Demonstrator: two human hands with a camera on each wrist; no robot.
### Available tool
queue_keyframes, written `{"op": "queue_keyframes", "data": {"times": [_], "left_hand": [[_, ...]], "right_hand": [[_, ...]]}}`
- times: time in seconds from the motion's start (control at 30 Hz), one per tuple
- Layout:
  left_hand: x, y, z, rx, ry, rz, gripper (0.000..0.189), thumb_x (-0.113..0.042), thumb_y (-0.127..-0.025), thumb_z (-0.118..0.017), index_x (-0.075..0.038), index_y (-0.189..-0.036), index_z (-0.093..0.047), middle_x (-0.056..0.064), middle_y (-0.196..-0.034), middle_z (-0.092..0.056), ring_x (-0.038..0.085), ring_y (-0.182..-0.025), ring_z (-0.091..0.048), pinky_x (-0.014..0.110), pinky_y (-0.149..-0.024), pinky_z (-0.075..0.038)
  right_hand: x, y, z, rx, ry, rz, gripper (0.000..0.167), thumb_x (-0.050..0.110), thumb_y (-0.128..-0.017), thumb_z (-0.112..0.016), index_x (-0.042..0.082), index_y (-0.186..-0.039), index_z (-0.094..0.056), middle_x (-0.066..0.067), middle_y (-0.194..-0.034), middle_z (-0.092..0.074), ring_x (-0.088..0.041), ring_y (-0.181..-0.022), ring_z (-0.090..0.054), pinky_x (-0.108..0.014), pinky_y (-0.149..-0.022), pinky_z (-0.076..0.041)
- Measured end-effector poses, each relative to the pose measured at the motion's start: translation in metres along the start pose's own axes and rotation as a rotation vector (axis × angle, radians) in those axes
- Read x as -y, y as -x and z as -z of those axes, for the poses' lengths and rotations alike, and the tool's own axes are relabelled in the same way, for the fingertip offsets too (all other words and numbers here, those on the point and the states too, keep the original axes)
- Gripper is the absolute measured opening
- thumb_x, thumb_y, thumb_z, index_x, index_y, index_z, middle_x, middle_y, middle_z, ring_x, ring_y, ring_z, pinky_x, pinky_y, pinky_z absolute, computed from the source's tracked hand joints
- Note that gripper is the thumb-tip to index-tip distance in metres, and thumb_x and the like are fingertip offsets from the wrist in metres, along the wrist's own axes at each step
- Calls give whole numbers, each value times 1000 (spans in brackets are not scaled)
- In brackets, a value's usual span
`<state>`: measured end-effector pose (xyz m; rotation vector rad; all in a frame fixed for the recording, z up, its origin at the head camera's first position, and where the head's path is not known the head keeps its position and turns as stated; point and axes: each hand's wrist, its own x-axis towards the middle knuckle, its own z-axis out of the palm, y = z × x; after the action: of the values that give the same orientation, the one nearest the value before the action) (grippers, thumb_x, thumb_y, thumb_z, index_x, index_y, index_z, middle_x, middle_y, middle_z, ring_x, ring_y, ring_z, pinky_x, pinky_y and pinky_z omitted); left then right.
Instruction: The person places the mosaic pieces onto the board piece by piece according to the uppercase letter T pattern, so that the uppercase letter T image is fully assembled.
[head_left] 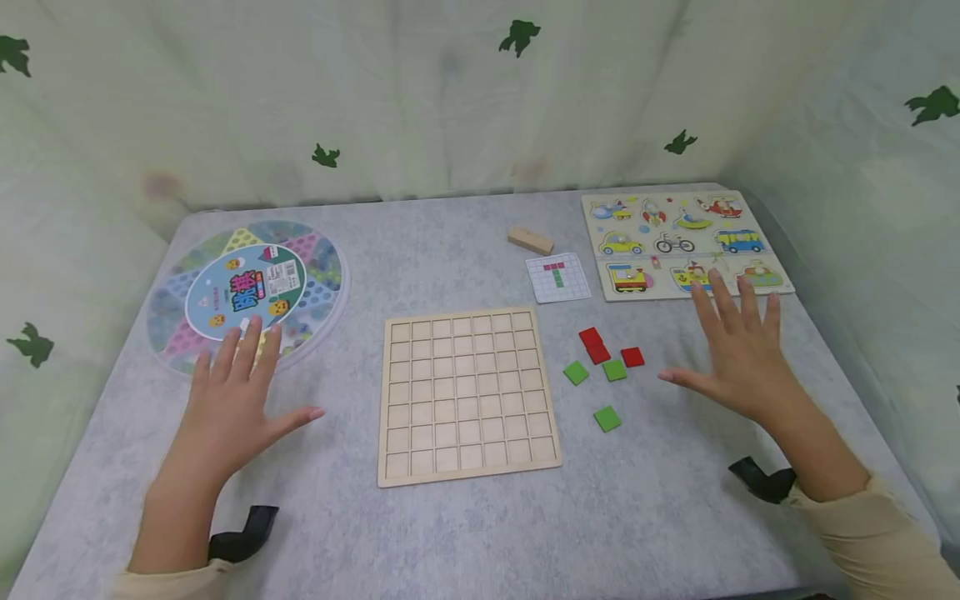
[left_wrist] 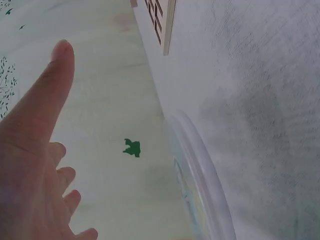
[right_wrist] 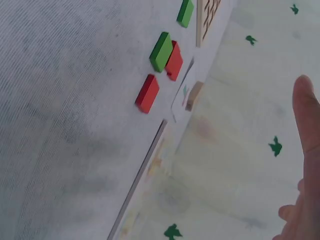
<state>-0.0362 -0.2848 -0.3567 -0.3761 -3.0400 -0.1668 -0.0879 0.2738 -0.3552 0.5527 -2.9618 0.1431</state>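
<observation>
My left hand (head_left: 232,408), fingers spread and holding nothing, hovers over the table at the near edge of a round Chinese checkers box (head_left: 330,321). On the other side my right hand (head_left: 742,358) is also spread and bare, its fingertips overlapping the lower edge of a wooden vehicle puzzle board (head_left: 720,287) in the head view. Between the hands lies a wooden grid board (head_left: 467,387) with bare squares. Right of it are red tiles (head_left: 632,357) and green tiles (head_left: 607,418), scattered flat. In the right wrist view, a red tile (right_wrist: 147,94) lies nearest the puzzle board.
Behind the tiles lies a pattern card (head_left: 573,287) with a red and green T shape on a grid. A small wooden block (head_left: 530,241) sits just beyond it. Pale curtains (head_left: 420,100) with green bird shapes enclose the table (head_left: 465,542) at the back and sides.
</observation>
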Motion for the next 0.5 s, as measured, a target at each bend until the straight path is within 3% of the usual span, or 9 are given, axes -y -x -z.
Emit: {"op": "queue_keyframes", "data": {"times": [0.13,0.27,0.5], "left_hand": [[-7,-3,-10,-73,49,-97,107,-59,-71,-64,-5,-145,-7,16,-149,-5,35,-133,-5,54,-105,-5],[-18,-6,-24,-117,107,-165,104,-59,-73,-62,-4,-144,-10,16,-148,-11,34,-133,-12,50,-105,-13],[-40,-12,-48,-62,214,-177,100,-51,-72,-68,-5,-144,-14,13,-147,-17,34,-131,-19,44,-106,-17]], "right_hand": [[7,-7,-2,-82,-99,57,116,42,-63,-78,6,-144,-3,-15,-148,-2,-35,-133,4,-53,-103,7],[19,-15,-8,-129,-216,83,111,30,-64,-81,5,-144,-8,-19,-144,-17,-35,-131,-13,-50,-106,-6],[41,-28,-30,-129,-425,38,98,22,-69,-78,8,-144,-17,-16,-143,-26,-31,-128,-26,-51,-100,-28]]}}
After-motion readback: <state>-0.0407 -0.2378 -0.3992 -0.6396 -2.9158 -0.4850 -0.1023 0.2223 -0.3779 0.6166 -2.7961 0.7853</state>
